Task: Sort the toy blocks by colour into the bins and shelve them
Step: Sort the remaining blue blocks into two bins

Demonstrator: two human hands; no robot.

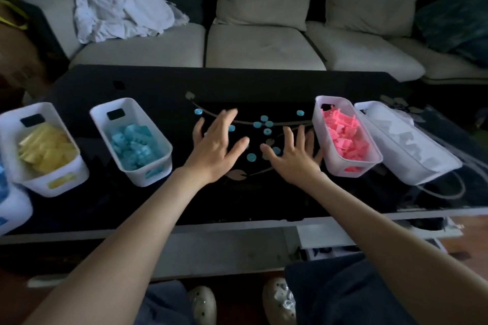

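Black glass table (158, 87) carries four white bins in a row. From left: yellow bin (39, 185) with yellow blocks (47, 150), teal bin (142, 177) with teal blocks (134, 144), pink bin (318, 124) with pink blocks (346, 137), white bin (422, 174). Loose teal round pieces (251, 157) lie scattered on the table between the teal bin and the pink bin. Left hand (216, 145) and right hand (295, 158) are spread palm-down over these pieces, fingers straight, grasping nothing. Contact with the table surface cannot be determined.
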